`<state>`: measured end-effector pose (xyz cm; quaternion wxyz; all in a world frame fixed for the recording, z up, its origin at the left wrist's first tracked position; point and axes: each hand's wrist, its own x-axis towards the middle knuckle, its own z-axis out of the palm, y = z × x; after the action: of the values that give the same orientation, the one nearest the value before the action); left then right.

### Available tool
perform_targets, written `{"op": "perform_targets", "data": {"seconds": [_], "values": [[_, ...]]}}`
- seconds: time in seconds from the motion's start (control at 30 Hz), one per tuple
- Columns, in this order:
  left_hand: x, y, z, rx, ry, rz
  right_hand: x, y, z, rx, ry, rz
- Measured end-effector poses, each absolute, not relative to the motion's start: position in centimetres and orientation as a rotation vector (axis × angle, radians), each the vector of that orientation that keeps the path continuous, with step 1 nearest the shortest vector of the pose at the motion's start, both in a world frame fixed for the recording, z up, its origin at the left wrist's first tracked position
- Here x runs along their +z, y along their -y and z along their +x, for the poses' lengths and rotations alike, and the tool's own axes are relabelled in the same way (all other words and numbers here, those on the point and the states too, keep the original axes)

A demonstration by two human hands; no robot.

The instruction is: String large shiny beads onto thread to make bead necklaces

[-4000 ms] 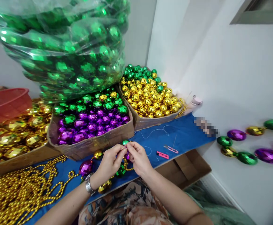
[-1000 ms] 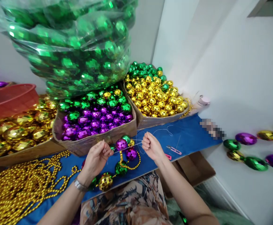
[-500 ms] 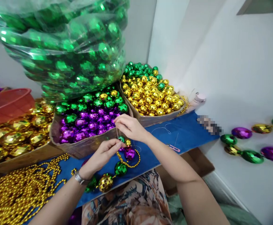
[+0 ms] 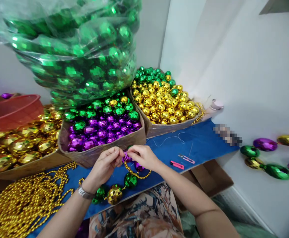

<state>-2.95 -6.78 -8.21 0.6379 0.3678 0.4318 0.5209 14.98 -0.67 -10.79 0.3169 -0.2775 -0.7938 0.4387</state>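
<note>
My left hand (image 4: 107, 162) and my right hand (image 4: 144, 158) are closed in pinches, fingertips nearly meeting above the blue tabletop. Between them shows a shiny purple bead (image 4: 126, 157), gripped by my right fingertips. My left thumb and index finger pinch a fine thread, faint and mostly hidden by the fingers. Just below hangs a loop of small gold beads (image 4: 141, 177), with another purple bead (image 4: 139, 167) inside it. Nearer me lie strung larger beads, including a green bead (image 4: 130, 180) and a gold bead (image 4: 114, 194).
Behind my hands stand a box of purple and green beads (image 4: 102, 149) and a box of gold and green ones (image 4: 164, 126). A bulging plastic bag (image 4: 85, 62) rests above. Thread snips (image 4: 187, 159) and a pink box-like item (image 4: 177, 164) lie right; gold bead strands (image 4: 27, 195) lie left.
My right hand has come down from above the box edge to meet my left hand at the purple bead. The view has shifted slightly, uncovering the pink item by the snips.
</note>
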Motion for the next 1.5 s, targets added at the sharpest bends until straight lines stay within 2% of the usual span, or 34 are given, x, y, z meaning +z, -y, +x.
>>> {"op": "perform_targets", "data": {"seconds": [0.1,0.17,0.37,0.53,0.7,0.83,1.1,1.2,1.37,1.5], "values": [[-8.2,6.7,-3.0,1.207,-0.990,0.834,-11.7,1.1,14.8,1.556,1.837,-0.789],[-8.2,6.6,-3.1,1.203,-0.985,0.831,-12.2,1.2,14.6,1.643,1.726,-0.803],[-8.2,6.7,-3.1,1.197,-0.966,0.844,-12.0,1.0,14.1,1.556,1.882,-0.817],[-8.1,6.7,-3.1,1.214,-0.976,0.833,-11.4,1.4,14.5,1.275,2.011,-0.788],[-8.0,6.7,-3.0,1.230,-1.009,0.821,-11.5,2.6,13.9,1.378,1.945,-0.752],[-7.9,6.6,-2.7,1.206,-1.085,0.921,-11.6,3.3,12.5,1.286,1.919,-0.860],[-7.8,6.9,-2.5,1.137,-1.124,1.023,-13.0,2.5,11.0,0.803,2.087,-0.886],[-8.0,7.0,-3.0,1.210,-1.093,0.956,-12.9,2.3,11.7,0.862,1.970,-0.886],[-8.4,6.9,-3.4,1.273,-1.070,0.857,-12.1,2.2,13.1,1.160,1.893,-0.828],[-8.5,6.8,-3.1,1.271,-1.051,0.852,-11.7,2.0,13.8,1.190,1.928,-0.871]]}}
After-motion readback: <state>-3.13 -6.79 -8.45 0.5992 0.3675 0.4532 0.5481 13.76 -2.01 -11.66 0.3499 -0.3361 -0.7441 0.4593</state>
